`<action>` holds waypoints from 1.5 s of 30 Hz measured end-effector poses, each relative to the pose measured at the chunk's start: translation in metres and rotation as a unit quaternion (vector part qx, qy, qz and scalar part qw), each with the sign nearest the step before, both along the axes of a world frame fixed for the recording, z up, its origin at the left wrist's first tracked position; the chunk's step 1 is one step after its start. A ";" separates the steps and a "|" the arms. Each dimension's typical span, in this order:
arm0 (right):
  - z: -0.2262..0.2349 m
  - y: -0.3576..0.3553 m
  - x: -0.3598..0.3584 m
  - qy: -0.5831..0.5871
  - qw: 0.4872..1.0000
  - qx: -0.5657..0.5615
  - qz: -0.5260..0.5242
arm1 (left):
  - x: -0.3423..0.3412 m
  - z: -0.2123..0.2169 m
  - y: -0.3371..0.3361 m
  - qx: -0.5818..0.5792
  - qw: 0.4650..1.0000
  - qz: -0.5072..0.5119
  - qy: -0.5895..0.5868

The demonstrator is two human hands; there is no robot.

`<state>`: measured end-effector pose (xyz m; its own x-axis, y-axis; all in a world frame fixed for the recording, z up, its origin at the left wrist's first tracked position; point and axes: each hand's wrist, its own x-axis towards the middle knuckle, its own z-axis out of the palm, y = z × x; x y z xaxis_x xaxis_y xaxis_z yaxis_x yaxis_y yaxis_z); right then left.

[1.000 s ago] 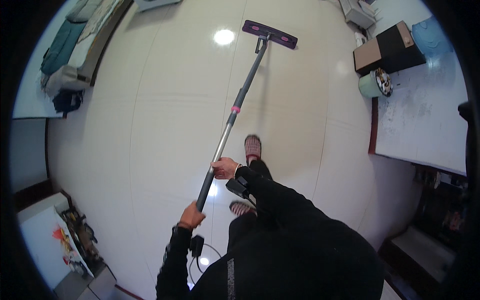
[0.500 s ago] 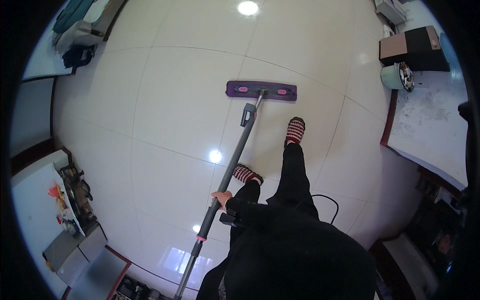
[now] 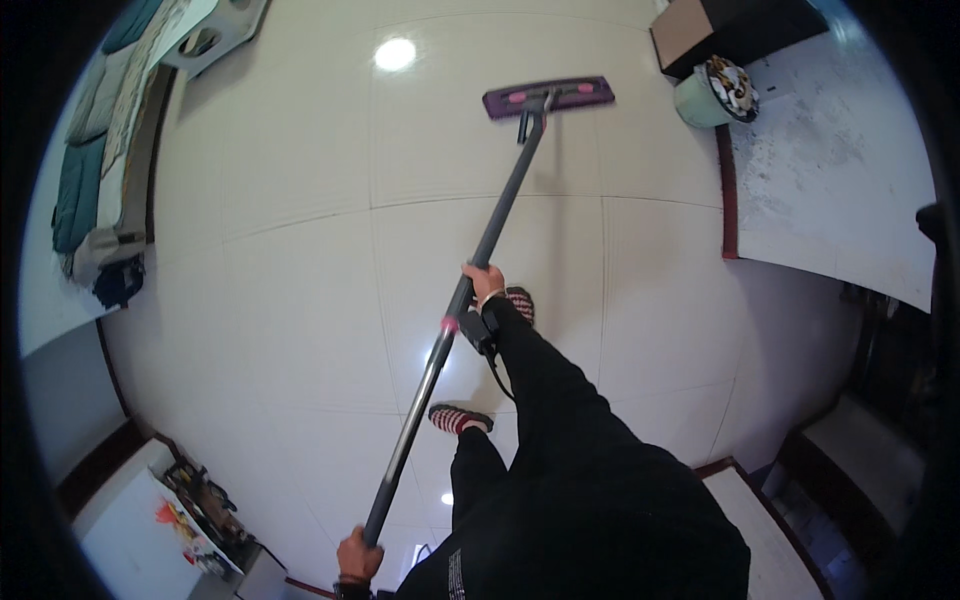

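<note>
A long-handled flat mop (image 3: 503, 207) slants across the floor, its purple head (image 3: 549, 97) flat on the tiles ahead of me. Near the top end of the pole, at the lower left, my left hand (image 3: 358, 556) is wrapped round the dark grip. Further down the pole, just past the pink collar (image 3: 449, 324), my right hand (image 3: 484, 282) is closed round the grey tube. A small black device on a cable (image 3: 479, 333) sits at my right wrist. My feet wear red-and-white striped slippers (image 3: 460, 418), one partly hidden behind my right hand.
Glossy pale tiles (image 3: 290, 300) cover the floor. A pale green bucket full of rubbish (image 3: 702, 101) stands at the right beside a dark-and-tan box (image 3: 690, 35) and a white wall. Along the left is a sofa with teal and grey cushions (image 3: 85, 190). A cabinet (image 3: 255, 578) stands at lower left.
The mop head has moved forward and slightly right. My right hand has gone forward with the pole, and my left hand has come into view. My body has stepped forward and turned.
</note>
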<state>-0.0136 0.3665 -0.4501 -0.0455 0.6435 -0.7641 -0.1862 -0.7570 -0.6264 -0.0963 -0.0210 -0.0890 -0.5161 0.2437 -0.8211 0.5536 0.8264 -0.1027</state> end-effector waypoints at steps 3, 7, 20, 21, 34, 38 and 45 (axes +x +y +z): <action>0.023 0.080 0.010 0.065 0.997 -0.022 -0.038 | 0.008 -0.037 0.143 0.055 0.994 -0.043 -0.079; 0.038 0.194 0.050 -0.014 0.999 0.034 0.020 | 0.038 -0.045 0.257 0.068 0.979 0.041 -0.185; 0.065 -0.021 0.133 0.073 0.994 -0.080 -0.001 | 0.074 0.014 0.072 0.061 0.980 -0.170 -0.089; 0.066 -0.060 0.138 0.094 0.991 -0.096 0.017 | 0.071 0.016 0.032 0.064 0.982 -0.162 -0.072; 0.173 -0.395 0.144 0.182 0.862 -0.416 0.225 | 0.035 0.167 -0.283 -0.045 0.934 -0.126 0.331; 0.162 -0.328 0.152 0.205 0.920 -0.315 0.114 | 0.031 0.148 -0.197 0.161 0.887 -0.251 0.353; 0.119 -0.074 0.215 0.247 0.947 -0.131 -0.155 | 0.069 0.110 0.099 0.225 0.822 -0.408 0.327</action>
<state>0.2017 0.2926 -0.3307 -0.2800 0.4755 -0.8339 -0.6466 -0.7355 -0.2023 -0.0278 0.0778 0.0207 -0.3252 0.9311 -0.1654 0.8910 0.2431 -0.3835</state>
